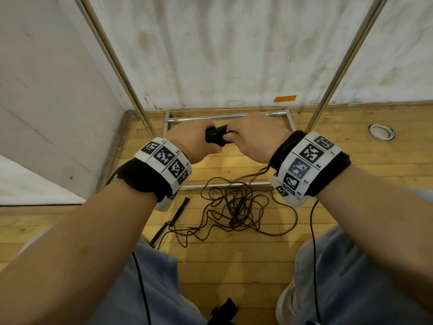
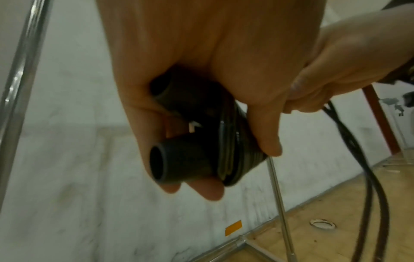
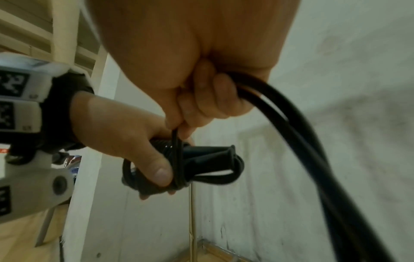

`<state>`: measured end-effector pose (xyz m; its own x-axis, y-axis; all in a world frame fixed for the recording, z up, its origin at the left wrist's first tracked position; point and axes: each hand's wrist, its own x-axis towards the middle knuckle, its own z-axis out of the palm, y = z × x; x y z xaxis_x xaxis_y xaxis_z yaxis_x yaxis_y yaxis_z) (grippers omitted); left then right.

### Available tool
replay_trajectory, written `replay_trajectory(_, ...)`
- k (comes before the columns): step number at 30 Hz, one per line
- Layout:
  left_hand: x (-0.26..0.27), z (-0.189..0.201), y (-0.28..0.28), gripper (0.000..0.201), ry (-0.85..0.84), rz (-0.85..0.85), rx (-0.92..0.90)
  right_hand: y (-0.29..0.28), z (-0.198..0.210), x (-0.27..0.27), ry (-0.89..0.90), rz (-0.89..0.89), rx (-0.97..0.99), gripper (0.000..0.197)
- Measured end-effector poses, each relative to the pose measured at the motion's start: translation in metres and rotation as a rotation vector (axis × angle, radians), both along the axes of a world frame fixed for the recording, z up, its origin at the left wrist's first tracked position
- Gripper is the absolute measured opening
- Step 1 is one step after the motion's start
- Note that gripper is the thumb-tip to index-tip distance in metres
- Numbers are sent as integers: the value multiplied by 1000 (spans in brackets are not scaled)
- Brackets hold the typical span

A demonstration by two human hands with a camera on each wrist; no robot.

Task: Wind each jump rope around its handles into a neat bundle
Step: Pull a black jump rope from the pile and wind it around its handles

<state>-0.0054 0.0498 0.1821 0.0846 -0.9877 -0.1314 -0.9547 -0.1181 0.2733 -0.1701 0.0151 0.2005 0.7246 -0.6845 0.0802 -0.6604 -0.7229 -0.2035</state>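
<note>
My left hand (image 1: 196, 144) grips two black jump-rope handles (image 2: 177, 164) side by side, with several turns of black cord (image 2: 235, 141) wound around them. My right hand (image 1: 248, 137) sits just right of the bundle (image 3: 206, 157). Its fingers are curled round the loose cord (image 3: 291, 124) and pinch one strand down onto the coils. The free cord (image 1: 257, 172) trails from that hand toward the floor. A second rope (image 1: 236, 209) lies in a loose tangle on the wooden floor below my hands, with its black handle (image 1: 178, 214) to the left.
A metal rack frame stands ahead, with slanted poles (image 1: 117, 62) and a base bar (image 1: 222, 117) against the white wall. A round floor socket (image 1: 380, 131) is at the right. My knees in light jeans (image 1: 152, 289) flank the floor tangle.
</note>
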Motion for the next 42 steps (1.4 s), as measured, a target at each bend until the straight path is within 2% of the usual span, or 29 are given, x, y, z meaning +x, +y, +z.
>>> replay_trajectory(3,-9,3,4,28,13,-96,73,0,1,0,8,21,-40,30)
replay_trajectory(6,-15,5,10,31,11,-163,95,-2,2,-3,-62,-6,-43,26)
replay_trajectory(8,-19,5,15,36,47,-166,49,-4,4,-5,-141,-72,12,24)
replay_trajectory(11,-22,10,19,50,179,-80,-88,-11,9,-8,-330,-164,168,28)
replay_trajectory(14,-24,13,20,48,192,-73,-143,-19,14,-11,-468,-178,351,24)
replay_trajectory(19,-26,18,23,31,180,-119,-133,-28,15,-17,-537,-165,504,16)
replay_trajectory(21,-27,22,25,28,292,-133,-143,-30,14,-21,-604,-167,625,14)
replay_trajectory(23,-27,28,28,29,462,-129,-172,-32,11,-23,-755,-153,827,12)
replay_trajectory(25,-27,32,30,28,616,-94,-205,-31,8,-20,-905,-196,1052,17)
replay_trajectory(27,-24,36,29,29,700,-44,-274,-27,2,-16,-967,-210,1139,23)
replay_trajectory(31,-14,43,21,33,767,126,-422,-15,-7,-5,-953,-186,1006,25)
replay_trajectory(32,-12,43,19,32,762,165,-436,-11,-8,-1,-912,-187,925,27)
replay_trajectory(34,-7,42,15,29,726,201,-449,-3,-9,6,-718,-142,665,28)
replay_trajectory(36,-3,40,13,25,655,202,-452,1,-9,10,-514,-92,431,28)
replay_trajectory(40,7,29,8,32,469,199,-440,-1,-5,7,-344,-146,367,27)
replay_trajectory(42,12,22,5,37,321,187,-390,3,-6,9,-172,-135,290,26)
